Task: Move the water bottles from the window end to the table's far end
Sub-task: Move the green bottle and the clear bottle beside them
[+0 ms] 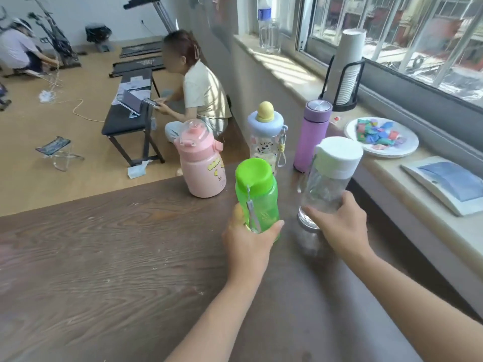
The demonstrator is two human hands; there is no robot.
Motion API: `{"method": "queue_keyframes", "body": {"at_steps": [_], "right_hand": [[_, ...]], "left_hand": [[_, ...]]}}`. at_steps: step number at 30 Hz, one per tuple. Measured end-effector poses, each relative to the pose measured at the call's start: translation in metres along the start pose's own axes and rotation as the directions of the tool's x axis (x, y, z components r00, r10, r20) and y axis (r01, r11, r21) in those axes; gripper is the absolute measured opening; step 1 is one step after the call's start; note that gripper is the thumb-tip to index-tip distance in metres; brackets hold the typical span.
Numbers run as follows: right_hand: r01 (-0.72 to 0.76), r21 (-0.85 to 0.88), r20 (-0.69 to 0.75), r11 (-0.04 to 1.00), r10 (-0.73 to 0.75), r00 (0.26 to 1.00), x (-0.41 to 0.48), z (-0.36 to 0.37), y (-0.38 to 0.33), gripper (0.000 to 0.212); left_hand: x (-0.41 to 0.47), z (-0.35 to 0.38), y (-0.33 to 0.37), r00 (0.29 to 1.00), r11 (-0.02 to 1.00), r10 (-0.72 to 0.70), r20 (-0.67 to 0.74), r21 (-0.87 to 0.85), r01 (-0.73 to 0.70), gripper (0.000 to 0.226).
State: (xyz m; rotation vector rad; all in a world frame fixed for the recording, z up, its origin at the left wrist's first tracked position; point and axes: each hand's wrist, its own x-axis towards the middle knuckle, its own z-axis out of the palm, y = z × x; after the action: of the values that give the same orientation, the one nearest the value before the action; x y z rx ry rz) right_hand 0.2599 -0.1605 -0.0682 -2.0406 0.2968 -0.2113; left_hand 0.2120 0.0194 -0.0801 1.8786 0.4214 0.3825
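Note:
My left hand (248, 241) is wrapped around the lower part of a green bottle (257, 194) with a green lid. My right hand (342, 226) grips a clear bottle (326, 181) with a white cap. Both bottles stand upright or just above the dark wooden table (117, 244), near its window side. Behind them stand a pink bottle (201, 163), a clear bottle with a lilac lid and yellow knob (266, 137) and a purple flask (311, 134), all upright by the table's edge.
The window sill (407, 176) on the right holds a white plate of coloured pieces (381, 138), a stack of paper cups in a black holder (345, 66), a book (447, 184) and a tall bottle (266, 24). Beyond the table a person (198, 90) sits by a black bench (128, 113).

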Motion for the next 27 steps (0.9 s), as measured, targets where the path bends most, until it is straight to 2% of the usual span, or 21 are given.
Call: {"method": "queue_keyframes", "body": {"at_steps": [6,9,12,16,22,27], "right_hand": [[0.053,0.082,0.165,0.995,-0.066,0.984,-0.110,0.059,-0.038,0.040],[0.048,0.143,0.278,0.989,-0.087,0.957,-0.168,0.102,-0.071,0.041],[0.082,0.193,0.401,0.978,-0.155,0.903,-0.235,0.162,-0.109,0.044],[0.100,0.234,0.541,0.967,-0.215,0.813,-0.323,0.237,-0.154,0.042],[0.137,0.237,0.668,0.962,-0.264,0.696,-0.431,0.325,-0.207,0.048],[0.212,0.208,0.706,0.955,-0.297,0.643,-0.490,0.377,-0.235,0.056]], "left_hand": [[-0.020,-0.144,-0.045,0.983,0.996,-0.087,-0.163,-0.001,0.088,0.063],[-0.033,-0.225,-0.071,0.965,0.993,-0.104,-0.240,0.023,0.112,0.060],[-0.051,-0.317,-0.101,0.930,0.992,-0.103,-0.353,0.034,0.123,0.057],[-0.079,-0.432,-0.141,0.858,0.986,-0.099,-0.505,0.068,0.154,0.066],[-0.113,-0.570,-0.184,0.755,0.974,-0.145,-0.639,0.042,0.223,0.056],[-0.103,-0.647,-0.214,0.687,0.962,-0.207,-0.697,-0.018,0.272,0.039]]}}
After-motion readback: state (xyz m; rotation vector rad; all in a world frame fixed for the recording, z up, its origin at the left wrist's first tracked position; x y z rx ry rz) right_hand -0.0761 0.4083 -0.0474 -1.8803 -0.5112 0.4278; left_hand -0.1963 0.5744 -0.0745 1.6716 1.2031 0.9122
